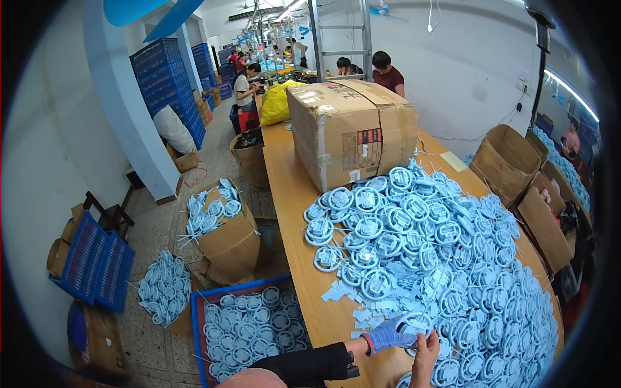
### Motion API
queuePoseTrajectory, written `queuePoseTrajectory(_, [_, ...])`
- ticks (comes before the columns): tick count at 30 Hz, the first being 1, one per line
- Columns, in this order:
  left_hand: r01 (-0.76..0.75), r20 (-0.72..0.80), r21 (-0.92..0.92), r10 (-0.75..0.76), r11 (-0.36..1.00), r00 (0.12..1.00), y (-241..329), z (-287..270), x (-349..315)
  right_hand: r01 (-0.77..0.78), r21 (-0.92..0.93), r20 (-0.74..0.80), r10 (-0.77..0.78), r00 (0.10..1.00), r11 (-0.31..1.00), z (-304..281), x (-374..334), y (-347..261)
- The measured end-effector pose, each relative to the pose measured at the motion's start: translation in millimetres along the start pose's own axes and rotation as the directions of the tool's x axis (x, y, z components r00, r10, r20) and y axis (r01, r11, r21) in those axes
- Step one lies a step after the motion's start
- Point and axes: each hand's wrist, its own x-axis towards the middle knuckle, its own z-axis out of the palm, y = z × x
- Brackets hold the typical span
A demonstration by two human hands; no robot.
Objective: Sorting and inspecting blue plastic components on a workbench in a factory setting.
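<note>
Your black sleeve (309, 366) leads to your left hand (386, 337), its fingers and your right hand's (425, 359) closed on one ring (414, 323) above the table (292, 216), where a large heap (482, 310) seems unworked, while the crate's (196, 326) rings look done.

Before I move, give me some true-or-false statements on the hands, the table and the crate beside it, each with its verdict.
1. The left hand wears a glove. True.
2. The right hand is gloved too. False: it is bare.
3. Both hands are on a light-blue round piece. True.
4. The large cardboard box stands on the table. True.
5. The crate holds yellow pieces. False: they are light blue.
6. The yellow bag lies on the floor. False: it is on the table.
</note>
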Motion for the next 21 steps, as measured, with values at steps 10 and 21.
queuePoseTrajectory(10, [0.090, -0.178, 0.198, -0.055, 0.976, 0.983, -28, -41, -11, -0.174, 0.070, -0.483, 0.185, 0.856, 0.982, -148, -13, 71])
queuePoseTrajectory(21, [0.531, -0.667, 0.291, -0.229, 0.796, 0.709, -24, -173, 58, 0.016, -0.218, -0.195, -0.060, 0.979, 0.976, -99, 75, 38])
